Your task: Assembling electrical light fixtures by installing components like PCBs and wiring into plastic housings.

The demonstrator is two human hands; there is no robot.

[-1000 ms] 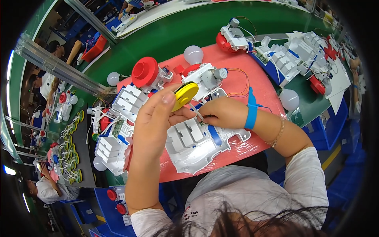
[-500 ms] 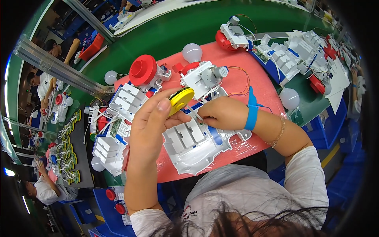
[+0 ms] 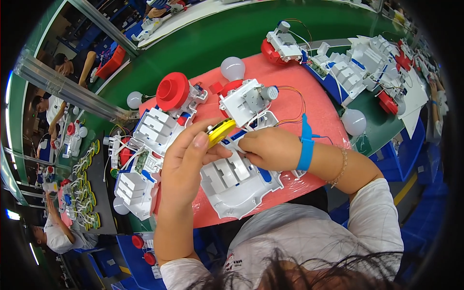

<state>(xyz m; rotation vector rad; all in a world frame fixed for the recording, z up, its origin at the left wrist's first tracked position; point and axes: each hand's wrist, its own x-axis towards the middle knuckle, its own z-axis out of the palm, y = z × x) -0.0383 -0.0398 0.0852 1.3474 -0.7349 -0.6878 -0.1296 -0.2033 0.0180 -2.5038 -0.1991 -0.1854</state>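
Between the thumb and fingers of my left hand [image 3: 184,157] is a round yellow disc [image 3: 223,132] with a dark back, tilted on edge above the work. My right hand [image 3: 271,148] is closed in a pinch beside it, on what looks like a white cable [image 3: 236,146]; its fingertips are partly hidden. Beneath both hands lies a white plastic housing [image 3: 232,199] with several compartments. Just beyond stands a white motor unit [image 3: 243,104] with coloured wires, a red part and a white bulb [image 3: 233,68].
A pink foam mat [image 3: 316,101] covers the bench. More white housings [image 3: 157,129] and a red round part [image 3: 172,91] are at the left, with yellow discs [image 3: 87,186] in rows beyond. Another assembly [image 3: 285,46] stands far right. Co-workers sit along the left.
My right hand has shifted slightly left, nearer the yellow disc. The disc has dipped a little in my left hand, and the housing beneath has shifted slightly.
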